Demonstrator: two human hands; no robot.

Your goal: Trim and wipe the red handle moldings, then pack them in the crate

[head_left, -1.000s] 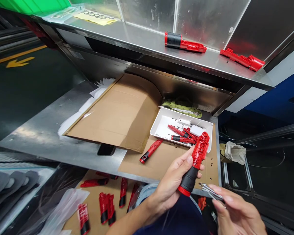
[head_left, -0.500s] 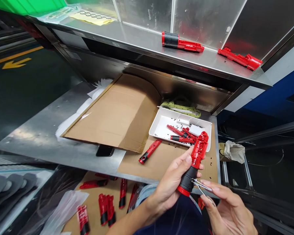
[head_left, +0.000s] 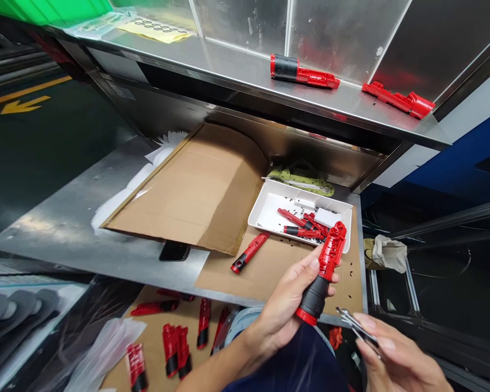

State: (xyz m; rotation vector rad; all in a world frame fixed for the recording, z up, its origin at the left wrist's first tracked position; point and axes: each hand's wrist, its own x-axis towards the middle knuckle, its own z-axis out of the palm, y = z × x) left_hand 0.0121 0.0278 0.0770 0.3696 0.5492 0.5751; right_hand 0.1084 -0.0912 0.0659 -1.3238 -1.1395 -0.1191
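Note:
My left hand (head_left: 288,291) is wrapped round a red and black plastic housing (head_left: 315,294), its ribbed red end pointing up and away, its black sleeve and red rim towards me. Lower right, my right hand (head_left: 400,354) pinches silver nail clippers (head_left: 361,331) between thumb and fingers. Their tip points at the housing, a short gap away from it. Behind the held part stands a white tray (head_left: 261,209) with slim red and black parts (head_left: 302,231), white blocks and scattered small black bits. Another slim red and black part (head_left: 249,253) lies on the cardboard left of my hand.
A large cardboard sheet (head_left: 188,185) covers the middle of the metal table, a dark phone (head_left: 174,251) partly under it. Two red housings (head_left: 400,99) lie on the raised shelf. Below the table edge, several red and black parts (head_left: 171,348) lie on cardboard beside clear plastic wrap (head_left: 106,348).
My right hand has drawn the nail clippers away from the housing's black sleeve, down and to the right, and their arms are closer together. My left hand stays nearly still with the housing.

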